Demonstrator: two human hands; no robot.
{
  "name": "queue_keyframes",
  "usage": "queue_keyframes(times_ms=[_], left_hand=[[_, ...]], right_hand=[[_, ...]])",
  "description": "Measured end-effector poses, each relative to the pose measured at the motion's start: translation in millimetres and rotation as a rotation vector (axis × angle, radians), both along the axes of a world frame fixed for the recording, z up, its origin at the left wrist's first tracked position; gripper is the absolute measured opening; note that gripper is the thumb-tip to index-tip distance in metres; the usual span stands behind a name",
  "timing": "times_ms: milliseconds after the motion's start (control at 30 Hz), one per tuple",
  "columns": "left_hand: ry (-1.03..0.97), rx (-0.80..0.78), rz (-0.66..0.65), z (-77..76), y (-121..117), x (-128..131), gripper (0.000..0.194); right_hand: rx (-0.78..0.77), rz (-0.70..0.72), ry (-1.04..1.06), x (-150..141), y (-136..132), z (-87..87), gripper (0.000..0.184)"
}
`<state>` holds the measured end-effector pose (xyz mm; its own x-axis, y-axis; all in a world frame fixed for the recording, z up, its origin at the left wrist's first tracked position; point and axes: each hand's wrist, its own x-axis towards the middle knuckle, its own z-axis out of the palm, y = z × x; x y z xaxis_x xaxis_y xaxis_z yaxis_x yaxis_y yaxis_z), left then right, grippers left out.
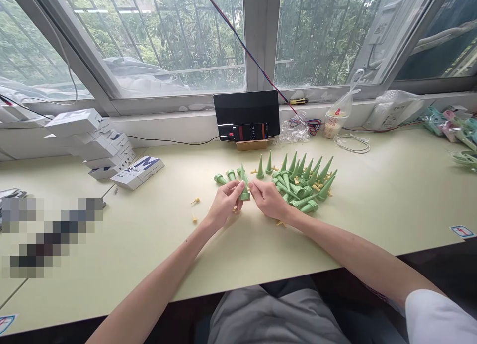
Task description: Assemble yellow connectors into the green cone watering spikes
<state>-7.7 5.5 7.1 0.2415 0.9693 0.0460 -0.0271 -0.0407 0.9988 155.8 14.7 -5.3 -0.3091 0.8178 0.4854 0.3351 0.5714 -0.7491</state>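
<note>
My left hand (223, 201) is closed around a green cone-shaped watering spike (245, 196), held upright with its tip up and its ribbed cap down. My right hand (271, 199) is pinched right beside the cone; whatever lies between its fingertips is hidden. Beyond my hands, a few more green spikes lie on the table, one of them a loose spike (220, 178). To the right spreads a pile of green spikes (298, 190), some standing, some lying, with yellow pieces among them. Left of my left hand lie small yellow valve-like pieces (196, 200).
A phone (251, 132) leans against a dark tablet (246, 108) by the window. White boxes (99, 140) are stacked at the left. A bagged cup (333, 121), a coiled white cable (352, 143) and plastic-wrapped items (447, 125) sit along the back right.
</note>
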Motion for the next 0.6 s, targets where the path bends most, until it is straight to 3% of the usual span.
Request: queue_keyframes(times_ms=[600], left_hand=[[0.156,0.148,0.071,7.4,-5.4,2.4,0.039]], right_hand=[[-0.243,0.067,0.100,-0.9,-0.8,6.4,0.044]])
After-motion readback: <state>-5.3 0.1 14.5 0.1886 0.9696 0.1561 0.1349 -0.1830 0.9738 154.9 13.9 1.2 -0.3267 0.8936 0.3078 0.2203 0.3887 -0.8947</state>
